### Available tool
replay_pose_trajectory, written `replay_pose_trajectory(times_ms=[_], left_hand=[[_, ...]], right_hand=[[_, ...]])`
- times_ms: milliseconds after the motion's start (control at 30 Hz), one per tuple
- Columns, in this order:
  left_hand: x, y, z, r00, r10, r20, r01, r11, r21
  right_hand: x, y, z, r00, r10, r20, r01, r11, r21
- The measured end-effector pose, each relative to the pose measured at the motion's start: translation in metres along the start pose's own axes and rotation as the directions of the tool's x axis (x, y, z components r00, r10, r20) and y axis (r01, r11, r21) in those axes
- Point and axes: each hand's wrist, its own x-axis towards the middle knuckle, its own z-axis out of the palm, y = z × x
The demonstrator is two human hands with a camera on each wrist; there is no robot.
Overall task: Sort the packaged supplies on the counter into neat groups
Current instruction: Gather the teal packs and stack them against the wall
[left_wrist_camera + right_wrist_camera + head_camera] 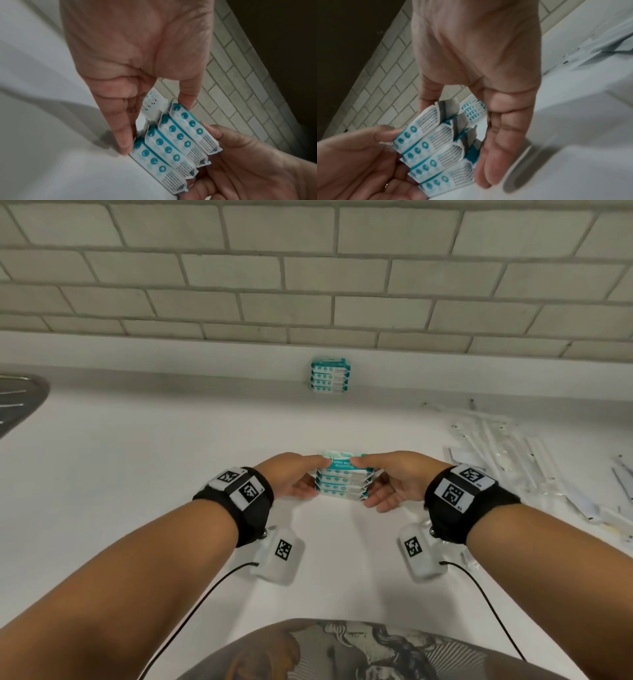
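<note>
Patterned shirt (359, 652): seen at 6 o'clock, nearest the camera. Left hand (291, 477) and right hand (397, 479): placed at the two ends of a stack of teal-and-white wipe packs (343, 479), thumbs on the top pack, fingers clasped along the sides; the stack is held at centre of the white counter (137, 474). Second stack of wipe packs (330, 375): stood at 12 o'clock against the tiled wall (308, 268). Long clear-wrapped packets (520, 460): scattered at 3 o'clock.
</note>
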Motion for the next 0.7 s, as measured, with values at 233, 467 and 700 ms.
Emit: replay_pose_trajectory(times_ms=[233,467,700], left_hand=[[0.033,0.020,-0.018,0.993,0.037,-0.110,-0.041,0.999,-0.036],[0.089,0.059,-0.048,0.967,0.169,-0.189,-0.166,0.986,0.029],[0.152,0.094,-0.071,0.939,0.221,-0.264,-0.205,0.975,0.084]], right_hand=[[0.038,-0.029,-0.004,0.994,-0.067,-0.089,0.076,0.992,0.096],[0.102,-0.080,-0.020,0.969,-0.055,-0.239,0.111,0.967,0.228],[0.158,-0.124,-0.045,0.938,-0.041,-0.343,0.143,0.950,0.278]])
